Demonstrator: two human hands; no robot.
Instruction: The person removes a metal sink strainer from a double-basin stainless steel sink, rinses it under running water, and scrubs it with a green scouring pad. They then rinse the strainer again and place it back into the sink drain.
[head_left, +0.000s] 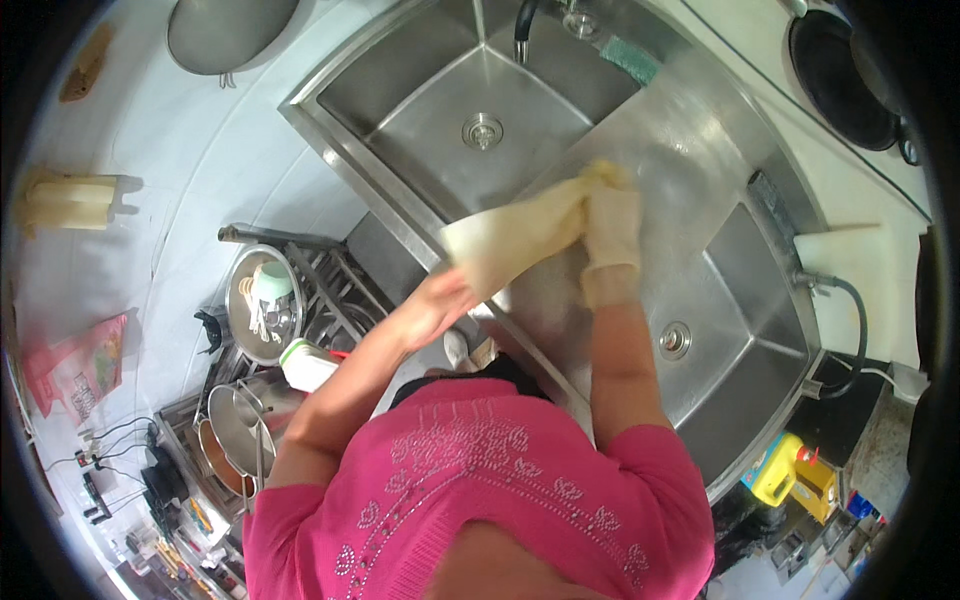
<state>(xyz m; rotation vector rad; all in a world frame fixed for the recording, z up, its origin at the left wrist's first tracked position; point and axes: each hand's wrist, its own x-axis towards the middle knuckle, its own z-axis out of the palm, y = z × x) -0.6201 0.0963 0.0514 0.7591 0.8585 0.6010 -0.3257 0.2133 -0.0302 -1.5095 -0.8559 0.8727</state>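
Observation:
A long pale-yellow rubber glove (525, 232) is stretched over the metal strip between two sink basins, blurred by motion. My right hand (611, 217) wears a pale glove with its cuff bunched at the wrist, and grips the rubber glove's finger end. My left hand (439, 307) is bare. Its fingertips meet the wide cuff opening; blur hides whether they pinch the cuff or reach inside it. Below the hands lies the stainless-steel sink (675, 180), with a drain (482, 132) in the far basin and another drain (675, 340) in the right basin.
A black faucet (524, 30) hangs over the far basin, near a green scouring pad (630, 60). At left, a metal bowl (238, 300) with utensils and a steel pot (232, 420) stand on racks. A yellow bottle (776, 469) stands beyond the sink at right.

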